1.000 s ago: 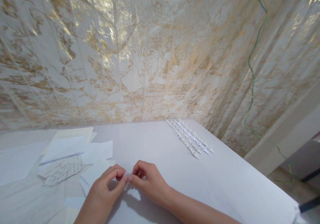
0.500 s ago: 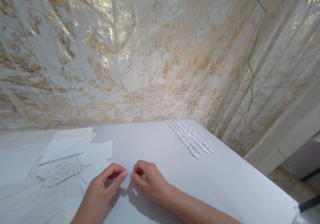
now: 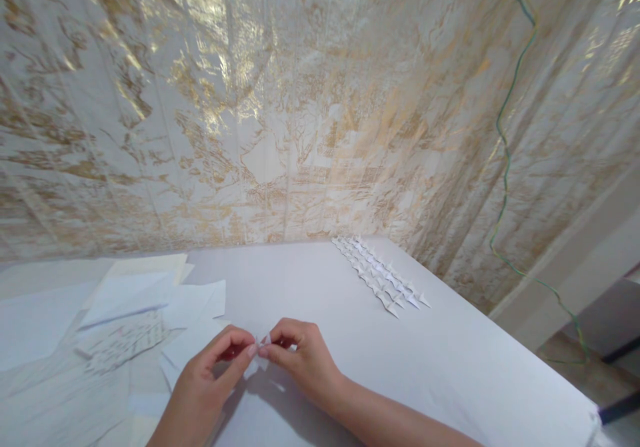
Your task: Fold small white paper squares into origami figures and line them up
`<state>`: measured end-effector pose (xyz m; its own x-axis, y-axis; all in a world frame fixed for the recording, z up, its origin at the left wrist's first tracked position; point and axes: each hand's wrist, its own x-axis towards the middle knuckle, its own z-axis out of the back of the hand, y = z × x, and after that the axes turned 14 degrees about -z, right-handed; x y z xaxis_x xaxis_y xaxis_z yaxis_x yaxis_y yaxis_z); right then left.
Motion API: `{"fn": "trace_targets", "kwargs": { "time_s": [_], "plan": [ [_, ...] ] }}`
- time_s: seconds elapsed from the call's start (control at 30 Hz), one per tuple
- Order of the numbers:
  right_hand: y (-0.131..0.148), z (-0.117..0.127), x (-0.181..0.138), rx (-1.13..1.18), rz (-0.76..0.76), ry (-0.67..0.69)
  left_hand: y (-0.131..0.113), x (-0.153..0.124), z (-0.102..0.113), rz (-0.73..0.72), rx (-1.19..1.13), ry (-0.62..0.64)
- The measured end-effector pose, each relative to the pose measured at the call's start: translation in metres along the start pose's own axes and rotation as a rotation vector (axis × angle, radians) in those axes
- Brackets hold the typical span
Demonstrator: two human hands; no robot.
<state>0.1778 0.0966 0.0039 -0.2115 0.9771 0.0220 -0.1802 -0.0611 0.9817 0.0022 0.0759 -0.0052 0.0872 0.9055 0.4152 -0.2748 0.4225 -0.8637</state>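
Head view: L hand (image 3: 210, 370) and R hand (image 3: 306, 362) sit close together over the near part of the table (image 3: 450, 374), fingertips almost meeting. L hand pinches a small folded paper (image 3: 260, 363) btwn thumb + index; R hand pinches the same pc. from its other side, thumb + index closed, other fingers curled. Folded paper is over the table's near part; fold detail too small, partly hidden by fingers. Can't tell if its lower tip touches the table. Shadow (image 3: 293, 407) on tabletop below the hands.

Table's far R corner: pointed paper pcs. (image 3: 377, 272), white, set in slanting rows. Table's L part: loose sheets (image 3: 127, 294), white + cream, overlapping; among them a printed slip (image 3: 127, 346) w/ dark marks. Behind table's far edge: wall cover (image 3: 280, 134), white w/ gold pattern, shiny in spots. Above table's R edge and beyond: thin green-yellow cable (image 3: 506, 160), hanging loose.
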Motion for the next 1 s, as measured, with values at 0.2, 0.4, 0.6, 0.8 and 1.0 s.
{"fn": "trace_targets", "kwargs": {
  "time_s": [0.2, 0.4, 0.6, 0.8, 1.0],
  "plan": [
    [0.004, 0.0, -0.002, 0.074, 0.052, -0.01, 0.002, -0.003, 0.0, 0.043, -0.052, -0.023],
    [0.006, -0.002, -0.005, 0.064, 0.048, -0.021, -0.007, -0.002, -0.003, 0.014, -0.027, -0.027],
    [0.003, -0.003, -0.007, 0.01, 0.05, -0.011, -0.008, -0.005, -0.006, 0.057, -0.031, -0.054],
    [0.0, -0.003, -0.006, -0.008, 0.064, -0.003, -0.002, -0.008, -0.012, 0.083, -0.088, -0.004],
    [0.0, -0.003, -0.005, 0.084, 0.015, 0.003, -0.013, -0.005, -0.012, 0.006, 0.083, -0.005]
  ]
}}
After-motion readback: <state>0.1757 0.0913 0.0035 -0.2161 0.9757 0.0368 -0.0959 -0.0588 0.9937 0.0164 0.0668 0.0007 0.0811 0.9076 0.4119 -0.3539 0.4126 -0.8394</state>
